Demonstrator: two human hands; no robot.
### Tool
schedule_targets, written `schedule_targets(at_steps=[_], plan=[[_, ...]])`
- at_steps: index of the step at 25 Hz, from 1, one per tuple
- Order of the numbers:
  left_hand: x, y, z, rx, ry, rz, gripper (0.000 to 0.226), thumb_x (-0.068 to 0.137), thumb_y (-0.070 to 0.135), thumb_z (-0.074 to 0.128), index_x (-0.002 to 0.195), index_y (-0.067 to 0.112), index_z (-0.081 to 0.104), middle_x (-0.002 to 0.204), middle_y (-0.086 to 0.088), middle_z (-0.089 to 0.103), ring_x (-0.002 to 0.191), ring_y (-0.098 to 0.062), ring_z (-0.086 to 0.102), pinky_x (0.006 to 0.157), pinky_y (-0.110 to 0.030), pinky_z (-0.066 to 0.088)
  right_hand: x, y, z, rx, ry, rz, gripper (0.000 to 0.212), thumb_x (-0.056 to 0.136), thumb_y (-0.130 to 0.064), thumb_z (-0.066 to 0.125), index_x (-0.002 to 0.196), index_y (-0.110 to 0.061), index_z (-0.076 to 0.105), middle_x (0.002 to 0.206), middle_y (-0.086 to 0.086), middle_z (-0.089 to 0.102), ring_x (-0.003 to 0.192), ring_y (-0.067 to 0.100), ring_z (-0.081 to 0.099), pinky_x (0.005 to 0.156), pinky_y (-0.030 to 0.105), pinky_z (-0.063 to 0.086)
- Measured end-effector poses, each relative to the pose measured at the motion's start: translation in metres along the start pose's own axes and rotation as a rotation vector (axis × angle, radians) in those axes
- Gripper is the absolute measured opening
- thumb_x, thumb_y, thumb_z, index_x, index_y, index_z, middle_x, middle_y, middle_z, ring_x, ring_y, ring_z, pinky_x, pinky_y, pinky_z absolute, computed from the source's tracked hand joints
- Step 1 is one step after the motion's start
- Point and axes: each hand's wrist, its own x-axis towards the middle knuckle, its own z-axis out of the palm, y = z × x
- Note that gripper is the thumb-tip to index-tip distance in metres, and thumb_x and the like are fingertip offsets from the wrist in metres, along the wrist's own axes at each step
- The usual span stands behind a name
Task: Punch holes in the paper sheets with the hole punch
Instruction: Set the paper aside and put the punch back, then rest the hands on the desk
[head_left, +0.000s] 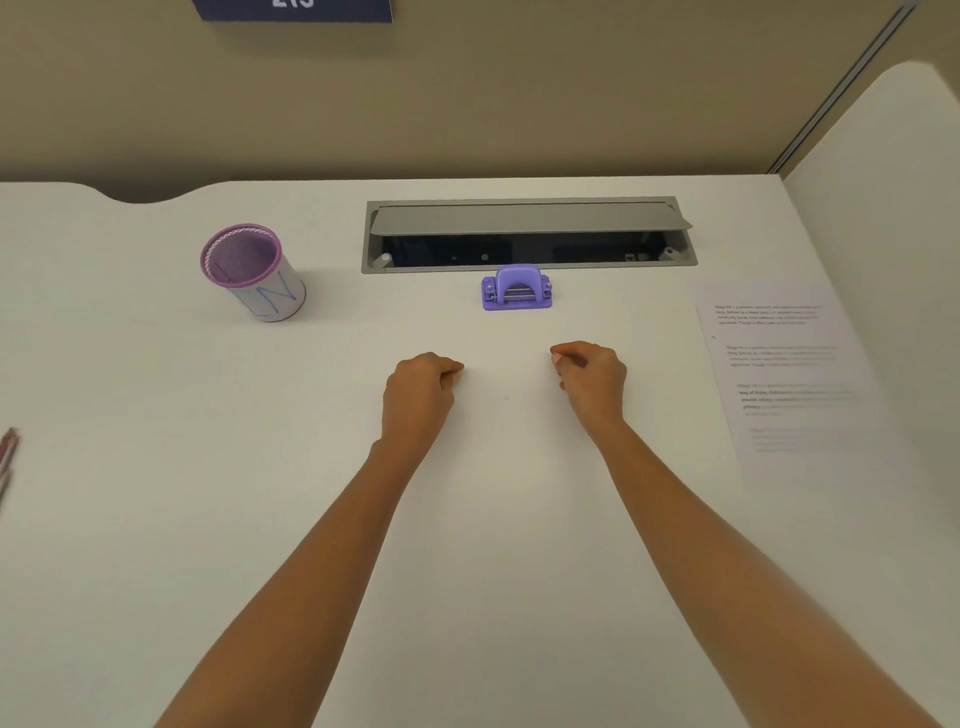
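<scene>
A small purple hole punch (517, 287) stands on the white desk (260, 493), just in front of the cable slot. A printed paper sheet (789, 374) lies flat at the right side of the desk. My left hand (418, 392) rests on the desk below and left of the punch, fingers curled, holding nothing. My right hand (592, 376) rests a little to the right of it, fingers also curled and empty. Both hands are a short way from the punch and touch neither it nor the paper.
A purple mesh pen cup (252, 273) stands at the back left. A grey cable slot (527, 234) with its lid raised is set into the desk's back. Pencil ends (8, 457) show at the left edge. A white partition (883, 208) rises on the right.
</scene>
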Motion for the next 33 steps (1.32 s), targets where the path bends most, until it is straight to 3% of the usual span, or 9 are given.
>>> schedule_targets(at_steps=[3,10,16,20,24,26,30,33], plan=[[-0.02,-0.002,-0.001,-0.028,-0.018,-0.018,0.028,0.09,0.01,0.054,0.109,0.017,0.073,0.111,0.0,0.072,0.105,-0.022,0.065,0.087,-0.035,0.052,-0.026,0.001,0.004,-0.142,-0.072,-0.118,0.019,0.087,-0.011,0.062,0.1,-0.009,0.075,0.103,0.007,0.073,0.095,0.02,0.067,0.083,0.016,0.044],[-0.048,-0.008,0.003,0.006,-0.03,0.0,0.028,0.092,0.014,0.054,0.115,0.018,0.069,0.115,0.0,0.069,0.107,-0.022,0.063,0.088,-0.034,0.051,-0.057,0.0,0.023,-0.371,-0.197,-0.337,0.02,0.085,-0.013,0.066,0.102,-0.007,0.074,0.102,0.011,0.066,0.096,0.026,0.062,0.086,0.035,0.05],[-0.058,-0.017,0.001,-0.008,-0.025,0.013,0.027,0.092,0.017,0.055,0.115,0.018,0.069,0.114,0.0,0.069,0.106,-0.022,0.063,0.087,-0.034,0.051,-0.059,-0.015,0.032,-0.637,-0.191,-0.347,0.02,0.091,-0.012,0.056,0.104,-0.003,0.07,0.108,0.012,0.063,0.101,0.031,0.059,0.08,0.036,0.049],[-0.062,-0.021,-0.002,-0.015,-0.026,0.014,0.027,0.093,0.018,0.054,0.116,0.018,0.069,0.114,0.001,0.069,0.105,-0.021,0.063,0.086,-0.034,0.051,-0.06,-0.029,0.04,-0.859,-0.18,-0.422,0.02,0.084,0.004,0.051,0.1,0.001,0.063,0.107,0.014,0.059,0.102,0.03,0.055,0.074,0.037,0.048],[-0.066,-0.028,-0.01,-0.007,-0.036,0.015,0.029,0.093,0.016,0.052,0.117,0.018,0.068,0.115,0.001,0.068,0.106,-0.02,0.063,0.087,-0.035,0.051,-0.066,-0.024,0.047,-1.022,-0.197,-0.504,0.031,0.083,0.004,0.049,0.114,0.0,0.05,0.12,0.014,0.048,0.114,0.028,0.046,0.075,0.031,0.048],[-0.068,-0.035,-0.017,-0.044,-0.026,-0.015,0.028,0.093,0.017,0.053,0.117,0.017,0.068,0.115,0.001,0.068,0.105,-0.02,0.063,0.087,-0.034,0.052,-0.066,-0.026,0.049,-1.011,-0.206,-0.465,0.032,0.085,0.002,0.046,0.117,0.001,0.048,0.122,0.015,0.047,0.115,0.029,0.045,0.078,0.031,0.047],[-0.065,-0.053,-0.04,-0.191,0.019,-0.137,0.03,0.092,0.026,0.059,0.119,0.015,0.065,0.115,0.001,0.068,0.104,-0.018,0.065,0.088,-0.029,0.048,-0.065,-0.043,0.055,-0.647,-0.241,-0.172,0.023,0.088,-0.003,0.047,0.11,0.002,0.055,0.119,0.018,0.055,0.111,0.033,0.052,0.087,0.036,0.043],[-0.058,-0.072,-0.062,-0.213,0.096,-0.187,0.035,0.092,0.033,0.057,0.122,0.016,0.062,0.123,0.001,0.064,0.11,-0.017,0.062,0.091,-0.031,0.047,-0.088,-0.067,0.085,-0.455,-0.334,-0.164,0.021,0.091,-0.006,0.044,0.105,-0.001,0.06,0.114,0.016,0.061,0.106,0.031,0.057,0.086,0.035,0.045]])
